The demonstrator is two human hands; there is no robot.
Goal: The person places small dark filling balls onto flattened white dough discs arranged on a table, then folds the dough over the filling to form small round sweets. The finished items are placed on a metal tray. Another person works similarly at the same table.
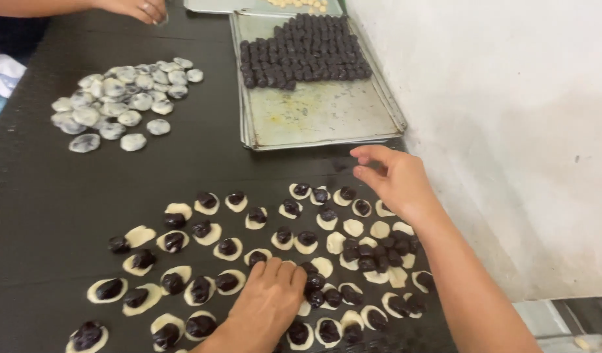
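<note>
While the left hand (268,297) is laid flat, fingers together, on dough discs (203,242) with dark filling balls (314,282) just right, the right hand (392,180) is held above, fingers loosely curled, empty.

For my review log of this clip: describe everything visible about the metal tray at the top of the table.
The metal tray is a rectangular, shallow-rimmed sheet of dull, stained grey metal, lying flat on the black table beside the white wall. Its far half holds tightly packed rows of dark filling balls; the near half is bare. A second tray borders its far end. No hand touches it.
</note>
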